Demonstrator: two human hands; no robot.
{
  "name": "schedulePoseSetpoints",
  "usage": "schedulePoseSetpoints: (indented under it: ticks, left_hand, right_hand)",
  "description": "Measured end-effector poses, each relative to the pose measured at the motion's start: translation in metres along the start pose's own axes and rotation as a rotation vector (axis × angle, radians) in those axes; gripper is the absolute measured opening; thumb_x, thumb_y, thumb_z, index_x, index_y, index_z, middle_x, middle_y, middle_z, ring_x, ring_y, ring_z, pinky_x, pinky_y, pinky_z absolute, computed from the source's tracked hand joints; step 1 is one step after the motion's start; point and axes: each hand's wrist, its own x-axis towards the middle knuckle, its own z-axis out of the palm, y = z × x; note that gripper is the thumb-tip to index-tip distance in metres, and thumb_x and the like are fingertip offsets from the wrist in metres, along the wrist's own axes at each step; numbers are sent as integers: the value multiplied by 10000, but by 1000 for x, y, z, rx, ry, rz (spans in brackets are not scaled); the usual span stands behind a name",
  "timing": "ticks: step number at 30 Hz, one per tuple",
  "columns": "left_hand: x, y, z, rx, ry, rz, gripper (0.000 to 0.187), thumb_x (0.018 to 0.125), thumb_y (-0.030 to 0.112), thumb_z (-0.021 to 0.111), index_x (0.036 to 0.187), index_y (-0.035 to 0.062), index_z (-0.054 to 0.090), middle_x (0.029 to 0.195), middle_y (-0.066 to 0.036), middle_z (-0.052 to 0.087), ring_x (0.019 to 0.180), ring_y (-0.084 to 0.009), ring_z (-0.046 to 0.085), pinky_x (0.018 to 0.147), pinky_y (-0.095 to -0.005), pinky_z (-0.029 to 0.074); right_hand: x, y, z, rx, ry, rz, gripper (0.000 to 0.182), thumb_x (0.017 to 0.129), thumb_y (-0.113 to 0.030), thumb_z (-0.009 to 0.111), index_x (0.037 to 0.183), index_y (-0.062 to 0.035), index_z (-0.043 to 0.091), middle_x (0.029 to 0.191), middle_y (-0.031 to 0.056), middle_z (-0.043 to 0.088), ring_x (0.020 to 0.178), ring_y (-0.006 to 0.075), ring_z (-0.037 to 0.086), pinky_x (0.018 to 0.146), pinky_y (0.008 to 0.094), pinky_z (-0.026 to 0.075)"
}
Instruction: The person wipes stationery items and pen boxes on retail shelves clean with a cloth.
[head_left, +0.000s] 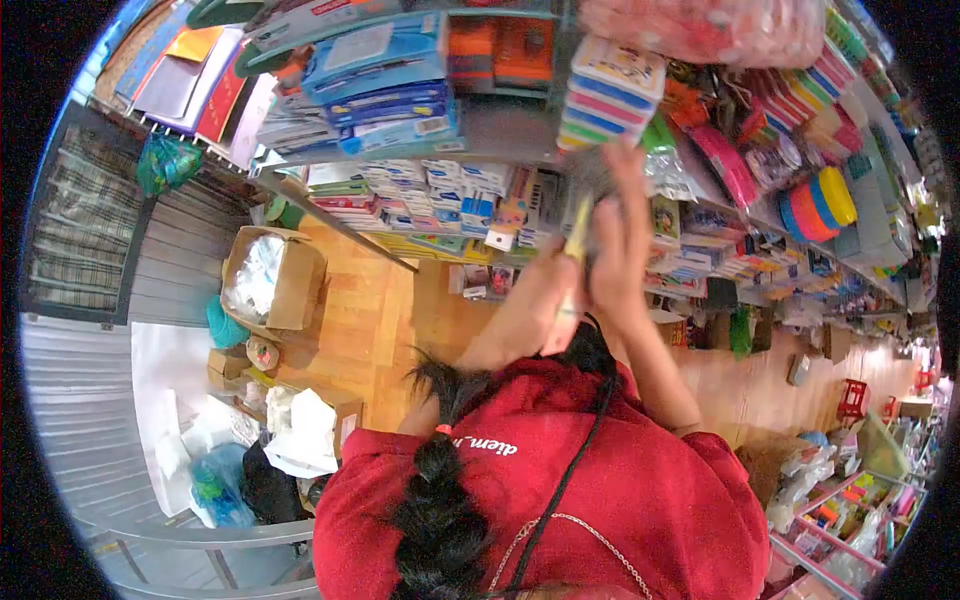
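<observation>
My left hand (548, 292) is closed round a slim, pale yellow item (577, 240) seen nearly edge-on in front of my chest. Motion blur smears it, and I cannot tell its kind. Close against its right side is my right hand (622, 240), fingers stretched upward and blurred at the tips. Just beyond those fingertips, on the shelf, stands a stack of boxes with coloured edges (612, 90). A clear plastic packet with green in it (665, 160) lies to the right of the fingers.
Shelves in front hold blue packs (385, 75), white boxes (470, 190) and rolls of coloured tape (820, 205). An open cardboard box (300, 285) stands on the wooden floor at left. Metal rails (230, 537) run at lower left. Trays of small goods (850, 510) are at lower right.
</observation>
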Motion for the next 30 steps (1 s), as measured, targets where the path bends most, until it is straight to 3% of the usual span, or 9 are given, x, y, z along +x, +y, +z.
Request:
schedulePoseSetpoints:
  ticks: [5, 8, 9, 12, 15, 18, 23, 27, 30]
  left_hand:
    - [3, 19, -30, -57, 100, -16, 349, 897, 268, 288, 993, -31, 439, 974, -199, 436, 866, -299, 445, 771, -353, 352]
    - [20, 3, -52, 15, 256, 347, 378, 897, 234, 272, 1115, -42, 412, 1062, -224, 426, 977, -322, 417, 861, -347, 313]
    - [16, 9, -70, 458, 151, 477, 408, 899, 236, 268, 1172, -45, 382, 1086, -231, 418, 1012, -338, 401, 892, -343, 297]
    - [3, 14, -63, 48, 102, 78, 447, 902, 250, 252, 1224, -48, 340, 1147, -246, 385, 1074, -380, 358, 933, -372, 266]
    - [3, 27, -60, 248, 23, 295, 475, 909, 278, 242, 1246, -53, 293, 1126, -272, 365, 1054, -408, 344, 943, -411, 244]
    - [9, 30, -79, 184, 143, 140, 494, 910, 295, 241, 1270, -43, 260, 1100, -281, 375, 1031, -429, 363, 924, -409, 274]
    - [26, 31, -110, 426, 215, 250, 535, 909, 339, 225, 1323, 1, 197, 1063, -289, 377, 841, -470, 451, 773, -450, 400]
    - [21, 22, -91, 694, 104, 488, 551, 909, 323, 212, 1326, -31, 145, 1104, -311, 356, 936, -460, 423, 781, -441, 412]
    - [21, 28, -95, 588, 101, 334, 531, 908, 298, 222, 1322, -30, 166, 1117, -291, 353, 943, -448, 421, 765, -438, 420]
  right_hand:
    - [9, -15, 38, 159, 32, 14, 465, 843, -69, 320, 1300, 13, 291, 1377, 170, 242, 1303, 277, 156, 1053, 360, 87]
    - [-21, -24, 69, 230, -75, -22, 484, 852, -129, 323, 1305, 29, 268, 1394, 191, 179, 1306, 305, 128, 1051, 392, 70]
    - [-24, -26, 76, 270, -56, -36, 489, 853, -146, 323, 1303, 36, 267, 1393, 198, 174, 1305, 312, 126, 1051, 397, 69]
    - [14, -16, 71, 172, -10, -89, 490, 858, -167, 310, 1302, 37, 266, 1391, 195, 178, 1301, 308, 135, 1050, 386, 79]
    - [57, -15, 70, 273, 133, 74, 490, 867, -187, 303, 1306, 27, 264, 1389, 182, 190, 1298, 294, 146, 1050, 374, 85]
    - [42, -18, 91, 318, 92, 128, 491, 876, -208, 295, 1310, 17, 261, 1387, 168, 203, 1294, 280, 156, 1050, 362, 91]
    - [-7, -28, 120, 337, 48, 129, 493, 890, -241, 283, 1318, 1, 256, 1384, 146, 224, 1287, 256, 174, 1051, 342, 100]
    - [47, -13, 102, 435, 265, 345, 495, 901, -269, 273, 1323, -12, 253, 1382, 128, 241, 1282, 237, 189, 1051, 326, 108]
    - [47, -20, 107, 586, 258, 470, 505, 913, -310, 290, 1337, -41, 231, 1329, 106, 305, 1207, 203, 285, 1008, 310, 200]
